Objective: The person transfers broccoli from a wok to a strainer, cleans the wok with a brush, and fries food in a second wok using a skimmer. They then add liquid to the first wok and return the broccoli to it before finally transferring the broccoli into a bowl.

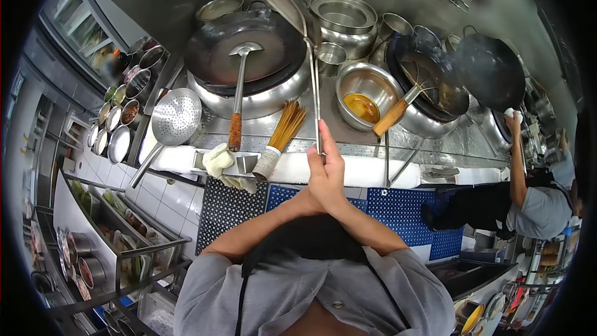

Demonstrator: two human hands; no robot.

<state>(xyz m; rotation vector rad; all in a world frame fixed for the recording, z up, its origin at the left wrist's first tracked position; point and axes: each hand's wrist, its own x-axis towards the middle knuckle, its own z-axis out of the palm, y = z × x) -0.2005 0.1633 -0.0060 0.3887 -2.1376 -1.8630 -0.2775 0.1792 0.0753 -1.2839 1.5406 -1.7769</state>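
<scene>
My right hand (328,177) is in front of the stove edge, thumb and index finger around the lower end of a long thin metal handle (316,99). The handle rises to a large shallow metal head (283,5), seen edge-on, a ladle or strainer. From the left my left hand (303,203) meets my right hand at the wrist; its fingers are hidden. A bamboo wok brush (283,140) and a crumpled cloth (219,160) lie to the left. In the left wok (211,37) rests a wok spatula (239,87) with a wooden handle.
A perforated skimmer (176,115) leans at the left. At right are a bowl of yellow liquid (367,90), a wooden-handled whisk-like tool (398,111) and a dark wok (491,71). Another person (541,205) stands at the far right, hand holding a white cloth (511,113).
</scene>
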